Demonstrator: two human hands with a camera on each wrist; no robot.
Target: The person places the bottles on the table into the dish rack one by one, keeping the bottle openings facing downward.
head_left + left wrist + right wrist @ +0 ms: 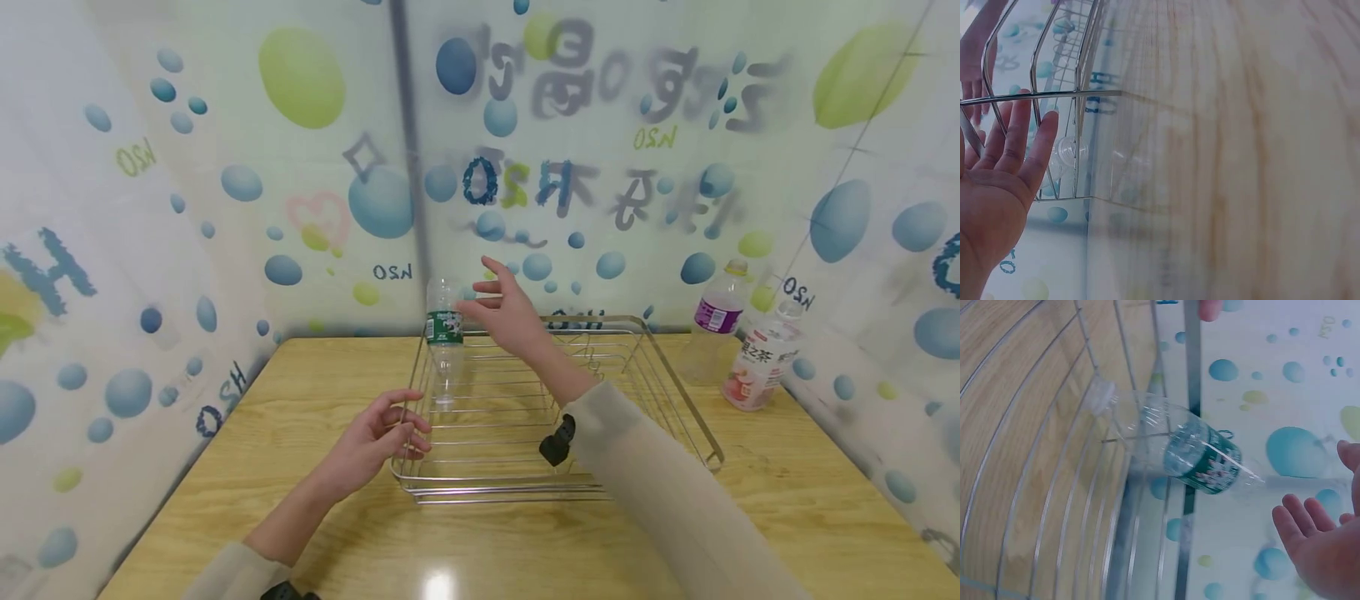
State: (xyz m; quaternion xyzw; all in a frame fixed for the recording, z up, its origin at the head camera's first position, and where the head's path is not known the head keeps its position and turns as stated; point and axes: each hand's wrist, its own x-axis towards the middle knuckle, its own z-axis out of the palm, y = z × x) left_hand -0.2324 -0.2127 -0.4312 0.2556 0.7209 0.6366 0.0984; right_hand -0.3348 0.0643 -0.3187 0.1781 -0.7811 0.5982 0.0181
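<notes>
A clear plastic bottle (445, 328) with a green label stands upside down inside a wire rack (517, 479), cap end low among the wires. In the right wrist view the bottle (1213, 462) leans at a slant, its white cap (1104, 395) against the rack wires. My right hand (510, 315) hovers just right of the bottle's upper part, fingers spread and holding nothing. The left hand (382, 437) rests at the rack's left side. In the left wrist view that hand (997, 181) shows its palm, with extended fingers against the wires.
Two more bottles stand right of the rack: one with a purple label (716, 317) and a pink-and-white one (761, 362). The wooden table (315, 542) lies underneath. A patterned curtain (315, 208) hangs close behind the rack and along both sides.
</notes>
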